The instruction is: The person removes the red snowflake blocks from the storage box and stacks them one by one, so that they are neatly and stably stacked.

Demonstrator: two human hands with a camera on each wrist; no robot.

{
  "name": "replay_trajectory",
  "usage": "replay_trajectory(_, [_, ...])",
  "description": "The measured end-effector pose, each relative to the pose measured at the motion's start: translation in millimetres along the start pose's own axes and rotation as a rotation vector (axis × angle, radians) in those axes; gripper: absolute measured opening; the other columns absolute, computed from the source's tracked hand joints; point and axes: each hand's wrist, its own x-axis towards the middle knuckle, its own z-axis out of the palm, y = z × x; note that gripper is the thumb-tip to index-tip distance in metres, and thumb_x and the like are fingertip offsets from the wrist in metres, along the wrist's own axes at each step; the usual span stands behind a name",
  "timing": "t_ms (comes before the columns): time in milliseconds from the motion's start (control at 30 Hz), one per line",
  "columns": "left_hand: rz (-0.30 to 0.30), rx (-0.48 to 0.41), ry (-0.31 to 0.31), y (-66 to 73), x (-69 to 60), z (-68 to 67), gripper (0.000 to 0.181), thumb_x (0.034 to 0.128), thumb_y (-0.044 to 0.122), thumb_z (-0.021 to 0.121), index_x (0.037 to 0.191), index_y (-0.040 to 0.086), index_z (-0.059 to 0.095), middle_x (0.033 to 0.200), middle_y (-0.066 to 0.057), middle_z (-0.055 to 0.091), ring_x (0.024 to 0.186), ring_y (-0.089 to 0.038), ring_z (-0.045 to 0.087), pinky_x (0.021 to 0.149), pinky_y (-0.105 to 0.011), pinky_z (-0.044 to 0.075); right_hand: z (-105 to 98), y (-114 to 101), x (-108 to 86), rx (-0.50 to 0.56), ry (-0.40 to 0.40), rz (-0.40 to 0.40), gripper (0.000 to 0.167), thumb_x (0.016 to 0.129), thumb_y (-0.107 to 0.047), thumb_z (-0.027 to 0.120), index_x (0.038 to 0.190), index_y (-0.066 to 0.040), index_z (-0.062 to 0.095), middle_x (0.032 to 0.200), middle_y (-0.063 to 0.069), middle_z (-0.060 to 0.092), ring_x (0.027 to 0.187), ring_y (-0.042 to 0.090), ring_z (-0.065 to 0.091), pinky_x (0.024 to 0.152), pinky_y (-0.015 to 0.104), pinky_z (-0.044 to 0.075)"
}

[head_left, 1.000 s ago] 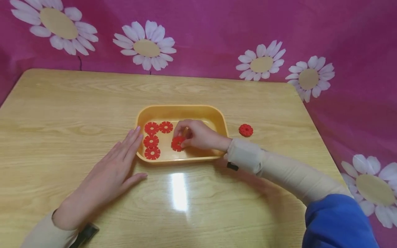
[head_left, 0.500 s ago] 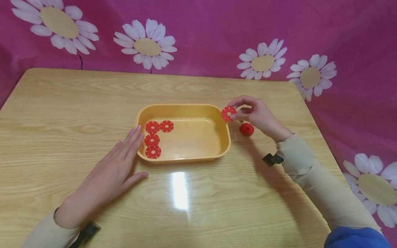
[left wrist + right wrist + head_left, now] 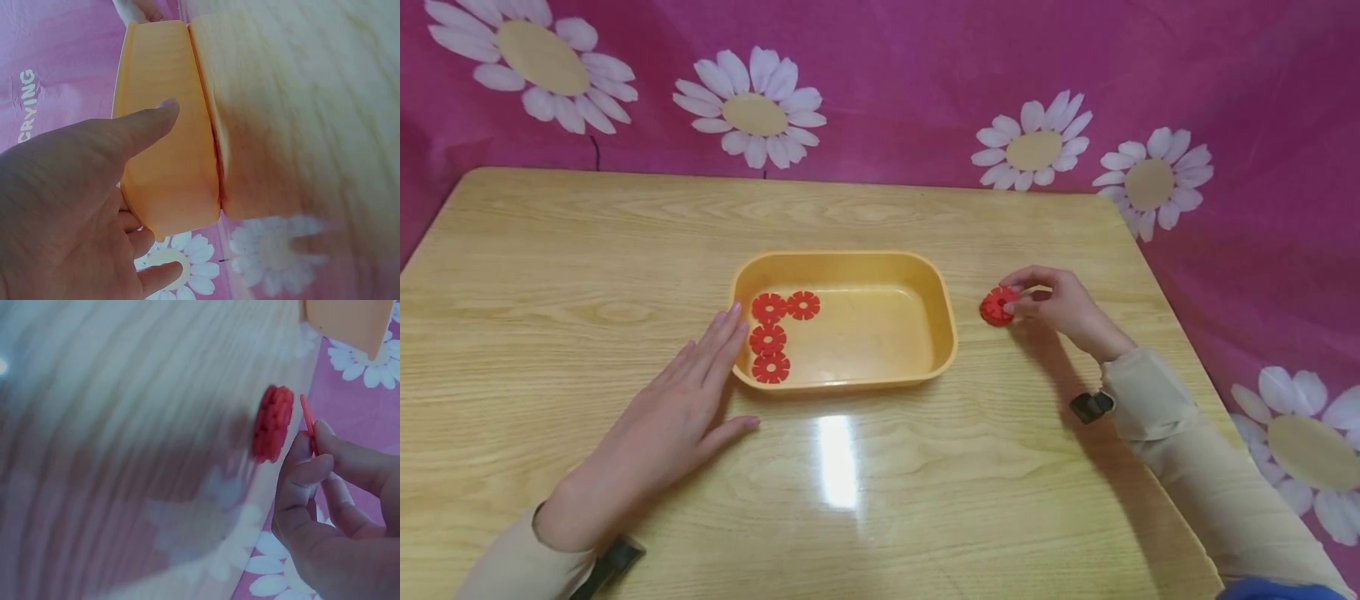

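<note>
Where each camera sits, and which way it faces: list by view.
Head: head-worn, facing forward and down at the yellow tray; left hand and right hand show.
Left wrist: worn there, facing the yellow tray's outside; left hand and part of another hand show.
Right wrist: worn there, facing a pinched red disc and red stack; right hand shows.
Head and left wrist share the yellow tray.

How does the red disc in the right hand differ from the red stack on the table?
Thickness: the disc is one thin piece, while the stack is several pieces thick.
Support: the right hand pinches the disc clear of the table, while the stack rests on the table.
Shared: the disc and the stack are both red.
</note>
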Motion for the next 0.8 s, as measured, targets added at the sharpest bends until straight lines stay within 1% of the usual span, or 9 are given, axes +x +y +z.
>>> replay_trajectory(133, [0.006, -0.002, 0.007, -0.3, 0.2, 0.5, 0.104, 0.086, 0.042, 0.074, 0.157, 0.001, 0.01, 0.164, -0.01, -0.002, 0.149, -0.028, 0.007, 0.115, -0.056, 0.023, 0.1, 4.9, -0.8, -0.041, 0.017, -0.014, 0.035, 0.092, -0.006, 0.069, 0.125, 0.002, 0.06, 0.116, 0.019, 0.059, 0.093, 0.024, 0.054, 0.071, 0.021, 0.054])
replay_trajectory(233, [0.005, 0.001, 0.003, -0.1, 0.3, 0.7, 0.104, 0.0862, 0.042, 0.074, 0.157, 0.002, 0.009, 0.164, -0.01, -0.002, 0.149, -0.029, 0.007, 0.115, -0.056, 0.023, 0.3, 7.2, -1.5, -0.068, 0.039, -0.058, 0.034, 0.09, -0.006, 0.071, 0.122, 0.003, 0.062, 0.112, 0.02, 0.061, 0.092, 0.024, 0.051, 0.069, 0.019, 0.048])
replay_trajectory(333, [0.001, 0.004, -0.006, 0.4, 0.1, 0.6, 0.104, 0.0865, 0.043, 0.073, 0.157, 0.002, 0.008, 0.164, -0.009, -0.003, 0.149, -0.028, 0.005, 0.115, -0.056, 0.023, 0.2, 5.8, -2.2, -0.075, 0.055, -0.087, 0.034, 0.09, -0.009, 0.071, 0.122, 0.002, 0.063, 0.114, 0.02, 0.061, 0.095, 0.025, 0.049, 0.069, 0.018, 0.046])
replay_trajectory(400, [0.002, 0.006, -0.005, 0.5, 0.0, 0.5, 0.104, 0.0867, 0.043, 0.073, 0.157, 0.002, 0.008, 0.164, -0.009, -0.004, 0.149, -0.028, 0.005, 0.115, -0.056, 0.023, 0.5, 2.0, -2.2, -0.074, 0.059, -0.097, 0.035, 0.09, -0.011, 0.072, 0.122, 0.001, 0.063, 0.116, 0.02, 0.061, 0.098, 0.026, 0.05, 0.069, 0.018, 0.047])
replay_trajectory(500, [0.003, 0.008, -0.003, 0.4, 0.0, 0.6, 0.104, 0.0864, 0.043, 0.073, 0.157, 0.002, 0.008, 0.164, -0.01, -0.003, 0.149, -0.028, 0.005, 0.115, -0.055, 0.023, 2.4, -8.4, -2.1, -0.068, 0.054, -0.11, 0.035, 0.091, -0.014, 0.072, 0.122, -0.001, 0.063, 0.12, 0.019, 0.06, 0.101, 0.028, 0.051, 0.071, 0.018, 0.049])
replay_trajectory(667, [-0.004, 0.013, -0.009, 0.5, -0.2, 0.6, 0.104, 0.0868, 0.044, 0.073, 0.157, 0.002, 0.008, 0.164, -0.01, -0.003, 0.149, -0.028, 0.006, 0.115, -0.055, 0.023, 15.4, -36.2, 0.0, -0.017, 0.064, -0.198, 0.03, 0.089, -0.007, 0.073, 0.117, -0.001, 0.065, 0.116, 0.02, 0.061, 0.097, 0.025, 0.057, 0.074, 0.016, 0.052])
replay_trajectory(800, [-0.01, 0.018, -0.013, 0.7, -1.0, 0.4, 0.104, 0.0878, 0.043, 0.072, 0.157, 0.002, 0.006, 0.164, -0.009, -0.004, 0.15, -0.027, 0.005, 0.116, -0.055, 0.023, 33.3, -64.3, 3.7, 0.043, 0.038, -0.283, 0.027, 0.087, -0.002, 0.073, 0.114, 0.002, 0.066, 0.11, 0.021, 0.064, 0.092, 0.02, 0.061, 0.077, 0.018, 0.054])
